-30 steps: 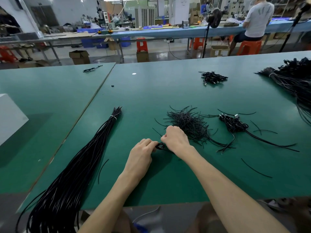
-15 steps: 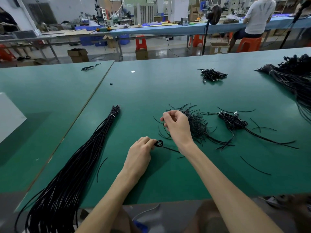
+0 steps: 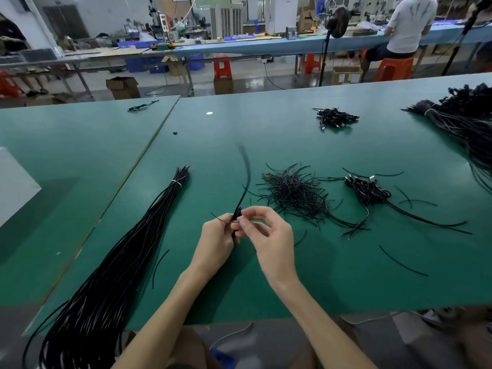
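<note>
My left hand (image 3: 217,237) grips a small coiled black cable (image 3: 237,218) just above the green table (image 3: 266,134). One loose end of that cable (image 3: 246,171) whips upward, blurred. My right hand (image 3: 269,235) pinches a thin black tie strand (image 3: 221,219) against the coil with thumb and forefinger. Just beyond my hands lies a loose heap of short black tie strands (image 3: 292,193). To its right sits a small pile of bundled cables with plugs (image 3: 368,191).
A long tied bundle of black cables (image 3: 127,251) runs along the left, down past the table's near edge. More cable bundles lie far right (image 3: 463,121) and at the back (image 3: 335,118). Stray strands (image 3: 402,262) dot the right. A person (image 3: 407,25) sits at a far bench.
My right hand came back from the heap of strands to my left hand. Both hands rose off the table with the coil, and the cable's free end swung up.
</note>
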`<action>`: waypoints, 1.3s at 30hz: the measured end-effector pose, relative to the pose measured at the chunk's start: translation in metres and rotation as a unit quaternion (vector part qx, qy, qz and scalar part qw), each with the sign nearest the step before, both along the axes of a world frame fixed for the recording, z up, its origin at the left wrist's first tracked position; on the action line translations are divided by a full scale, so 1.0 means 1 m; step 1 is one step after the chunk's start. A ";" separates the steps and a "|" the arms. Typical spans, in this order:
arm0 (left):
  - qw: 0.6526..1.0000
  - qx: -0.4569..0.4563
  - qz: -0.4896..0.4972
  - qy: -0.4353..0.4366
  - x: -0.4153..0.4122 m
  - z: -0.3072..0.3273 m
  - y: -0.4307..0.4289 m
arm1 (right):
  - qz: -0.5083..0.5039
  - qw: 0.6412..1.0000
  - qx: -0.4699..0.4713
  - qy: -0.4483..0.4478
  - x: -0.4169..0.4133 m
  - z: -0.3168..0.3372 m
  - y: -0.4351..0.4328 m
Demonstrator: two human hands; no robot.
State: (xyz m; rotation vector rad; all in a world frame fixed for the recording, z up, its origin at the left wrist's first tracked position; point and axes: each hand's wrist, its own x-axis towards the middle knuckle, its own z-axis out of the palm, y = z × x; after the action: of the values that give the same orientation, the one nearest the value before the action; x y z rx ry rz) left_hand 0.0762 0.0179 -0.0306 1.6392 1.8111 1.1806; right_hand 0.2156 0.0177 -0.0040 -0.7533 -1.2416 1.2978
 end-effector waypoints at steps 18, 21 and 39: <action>0.980 -0.044 -0.110 -0.160 -0.013 0.000 0.005 | -0.058 0.994 0.009 -0.093 0.004 -0.027 0.017; 0.982 -0.033 -0.100 -0.155 -0.013 -0.002 0.005 | -0.059 0.979 0.081 -0.176 0.000 -0.028 0.015; 0.995 -0.009 -0.072 -0.062 -0.010 -0.001 0.002 | -0.029 0.925 0.166 -0.339 -0.007 -0.028 0.008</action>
State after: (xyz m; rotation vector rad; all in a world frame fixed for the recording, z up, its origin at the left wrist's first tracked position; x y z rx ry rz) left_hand 0.0662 0.0198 -0.0314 1.6195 1.5960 1.1710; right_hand 0.2088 0.0258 -0.0319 -1.0193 -1.9160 0.7503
